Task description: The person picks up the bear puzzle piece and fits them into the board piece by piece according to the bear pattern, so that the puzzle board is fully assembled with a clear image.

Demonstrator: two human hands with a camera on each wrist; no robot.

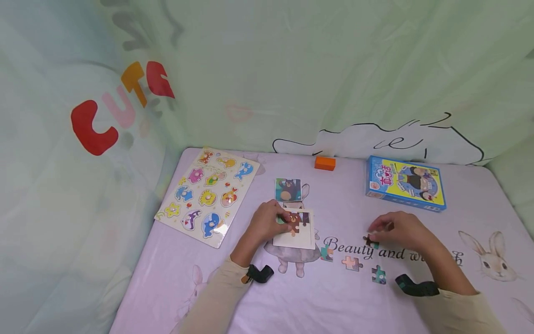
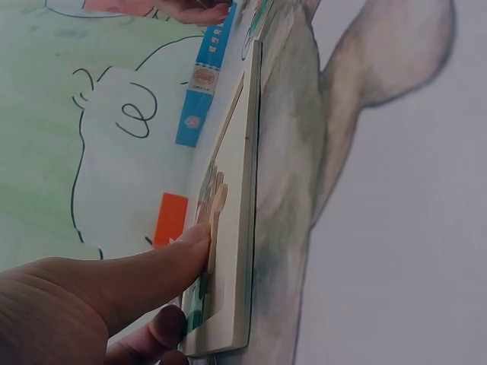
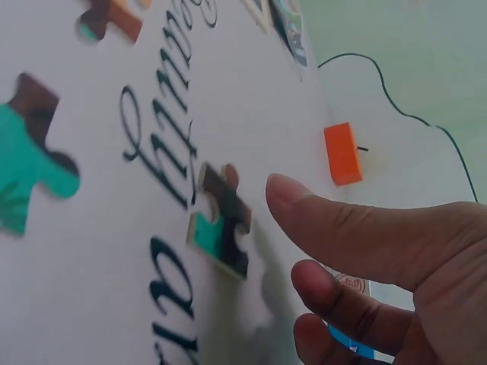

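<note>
**Left hand on the puzzle board, right hand just beside a loose piece**

Your left hand (image 1: 267,221), near the middle of the head view, holds the left side of the puzzle board (image 1: 288,241). Your thumb rests on the fitted pieces (image 1: 294,220), which show part of a brown bear; your fingers curl at the board's edge. Bare pale wood shows along the bottom of the board.

Your right hand (image 1: 396,229), right of centre, has thumb and fingers moderately parted, nothing between them. In the right wrist view the dark-and-green piece (image 3: 221,220) sits tilted just off your thumb tip, apart from it. Cannot tell whether it lies fully on the cloth (image 1: 317,301).

Three more loose pieces lie below centre: a green one (image 1: 327,253) near the board, a pinkish one (image 1: 352,263) to its right, a teal one (image 1: 378,274) farther right and lower.

A bear card (image 1: 288,190) lies just above the board. Left of your left hand, slanted, an animal board (image 1: 196,202) with many colourful figures. An orange block (image 1: 325,163) sits above centre, near the curtain (image 1: 258,69); a blue box (image 1: 406,183) lies at right, above your right hand.
</note>
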